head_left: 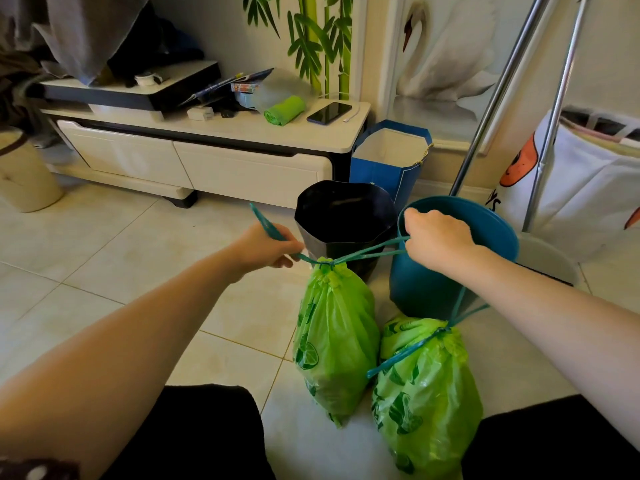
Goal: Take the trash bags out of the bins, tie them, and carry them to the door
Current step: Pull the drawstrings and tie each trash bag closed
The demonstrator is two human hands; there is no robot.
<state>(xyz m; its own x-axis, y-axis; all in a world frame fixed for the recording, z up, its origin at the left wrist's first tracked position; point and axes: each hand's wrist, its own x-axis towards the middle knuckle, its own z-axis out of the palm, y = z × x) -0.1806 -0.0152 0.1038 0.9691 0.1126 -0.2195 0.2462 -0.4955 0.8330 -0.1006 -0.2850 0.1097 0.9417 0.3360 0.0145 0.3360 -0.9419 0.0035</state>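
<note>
Two full green trash bags stand on the tiled floor between my knees. The left bag [334,344] has its neck gathered, and its teal drawstring [367,251] is stretched taut sideways. My left hand [268,249] grips one end of that string and my right hand [438,239] grips the other. The right bag [424,393] is closed, with a teal string wrapped around its neck. Behind the bags stand a black bin [346,223] and a blue bin [485,237], both without bags inside.
A low white TV cabinet [207,150] runs along the wall, with a roll of green bags [284,110] and a phone [329,113] on top. A blue paper bag [391,161], metal poles [491,109] and a white laundry hamper [581,188] crowd the right side.
</note>
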